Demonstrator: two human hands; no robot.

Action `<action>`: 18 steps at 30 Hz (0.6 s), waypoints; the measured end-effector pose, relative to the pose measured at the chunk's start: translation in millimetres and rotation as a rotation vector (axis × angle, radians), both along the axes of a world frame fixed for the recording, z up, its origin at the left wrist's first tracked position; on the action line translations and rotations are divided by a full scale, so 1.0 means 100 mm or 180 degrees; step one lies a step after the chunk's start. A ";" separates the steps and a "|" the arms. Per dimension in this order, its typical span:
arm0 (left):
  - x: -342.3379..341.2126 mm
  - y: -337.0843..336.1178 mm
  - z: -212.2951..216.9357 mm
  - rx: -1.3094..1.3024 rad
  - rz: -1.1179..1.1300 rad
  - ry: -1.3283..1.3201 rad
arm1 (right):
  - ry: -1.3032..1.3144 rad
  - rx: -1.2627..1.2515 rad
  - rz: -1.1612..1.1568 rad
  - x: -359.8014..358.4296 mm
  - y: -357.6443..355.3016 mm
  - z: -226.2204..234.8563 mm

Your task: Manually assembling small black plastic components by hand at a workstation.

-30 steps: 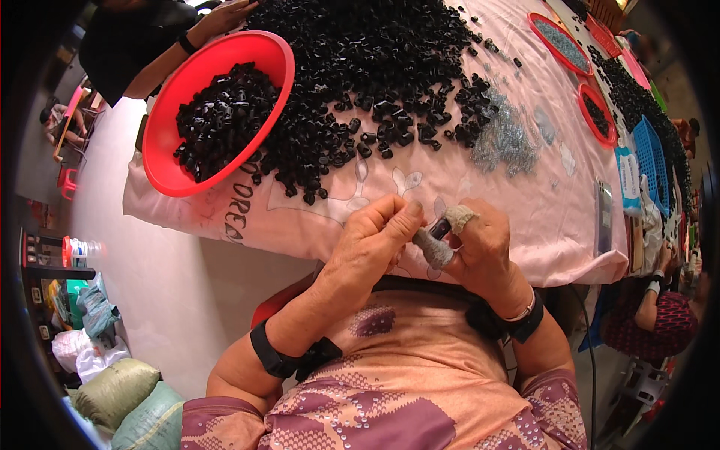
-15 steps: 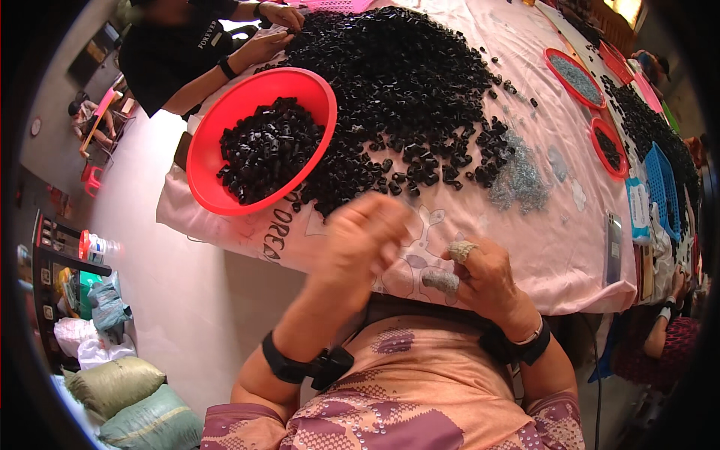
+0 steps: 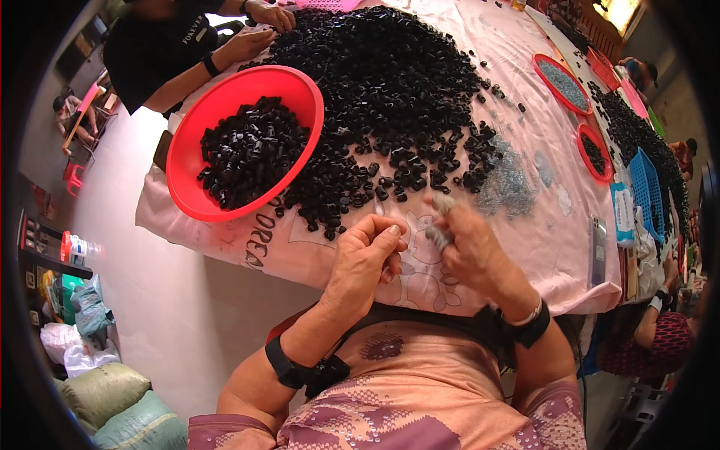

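My left hand is held over the near edge of the cloth-covered table, thumb pressed against curled fingers; anything pinched there is too small or hidden to make out. My right hand, with grey wraps on two fingers, reaches toward the near edge of a heap of small black plastic parts. Its fingertips are smeared by motion. Just beyond it lies a loose pile of small, shiny, clear-grey pieces. A red basin holding many more black parts stands left of my hands.
A phone and a blue-white packet lie at the right. Beyond are two red trays and a blue basket. A co-worker's hands work at the heap's far left. Stuffed sacks stand on the floor.
My right hand has moved forward, from near the table edge toward the black parts. The left hand, blurred before, is now steadier and a little lower, with its fingers pinched.
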State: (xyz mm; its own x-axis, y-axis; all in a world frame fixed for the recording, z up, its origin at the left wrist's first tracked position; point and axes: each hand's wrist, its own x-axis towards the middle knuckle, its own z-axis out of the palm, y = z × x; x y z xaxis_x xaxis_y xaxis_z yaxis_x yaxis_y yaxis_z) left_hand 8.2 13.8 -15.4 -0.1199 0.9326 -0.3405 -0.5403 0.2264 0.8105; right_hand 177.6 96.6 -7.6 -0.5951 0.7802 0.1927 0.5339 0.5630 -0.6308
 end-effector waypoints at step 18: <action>-0.05 0.02 -0.01 -0.0028 -0.0306 0.0359 | -0.0353 0.0359 -0.0418 0.07 -0.24 0.01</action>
